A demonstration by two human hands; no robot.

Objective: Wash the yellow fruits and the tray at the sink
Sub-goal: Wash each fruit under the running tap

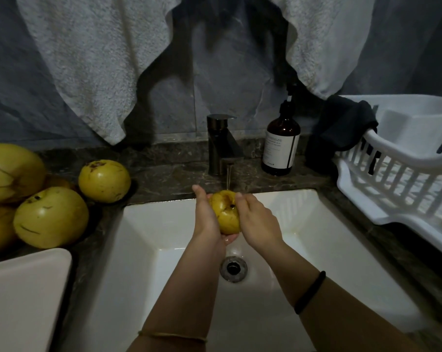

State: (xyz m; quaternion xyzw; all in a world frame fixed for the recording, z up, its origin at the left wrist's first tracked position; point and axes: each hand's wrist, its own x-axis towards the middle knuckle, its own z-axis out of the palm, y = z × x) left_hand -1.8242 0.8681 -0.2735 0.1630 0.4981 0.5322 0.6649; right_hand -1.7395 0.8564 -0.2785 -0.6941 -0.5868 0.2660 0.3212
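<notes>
Left fingers: the left hand (206, 214) cups the held fruit (226, 212) from the left and below. The fingers curl under it, their tips show beneath its near end, and the thumb stands up along its far side.
Right fingers: the right hand (258, 219) curves round the fruit's right flank with the thumb on top. How far the fingers wrap behind cannot be seen.
Location of fruit: between both palms, above the sink (164, 224) and directly under the water stream (229, 177) from the faucet (221, 143).
Handling, judged: round, firm-skinned and wet, so likely slippery. It fills the palm and probably has moderate weight. The blemished skin and stem pit suggest it bruises if dropped.
Recommended hold: support from underneath with one palm and rub with the other. Pinching at the ends is not advised.
Basin room: open on all sides of the hands. The drain (233, 268) lies below and nearer the person, so a dropped fruit would land in the basin.
Edges: the faucet spout is just beyond the fruit, and the basin's far rim is close behind the hands.
Unwashed stock: the counter fruits (51, 217) are clustered on the counter (169, 171) at left, close to the basin's edge.
Tray: the white tray (24, 288), as it appears to be, sits at near left beside the sink, not yet in the water.
Right side: the dish rack (402, 179) stands well apart from the hands, and the soap bottle (282, 146) stands just right of the faucet.
</notes>
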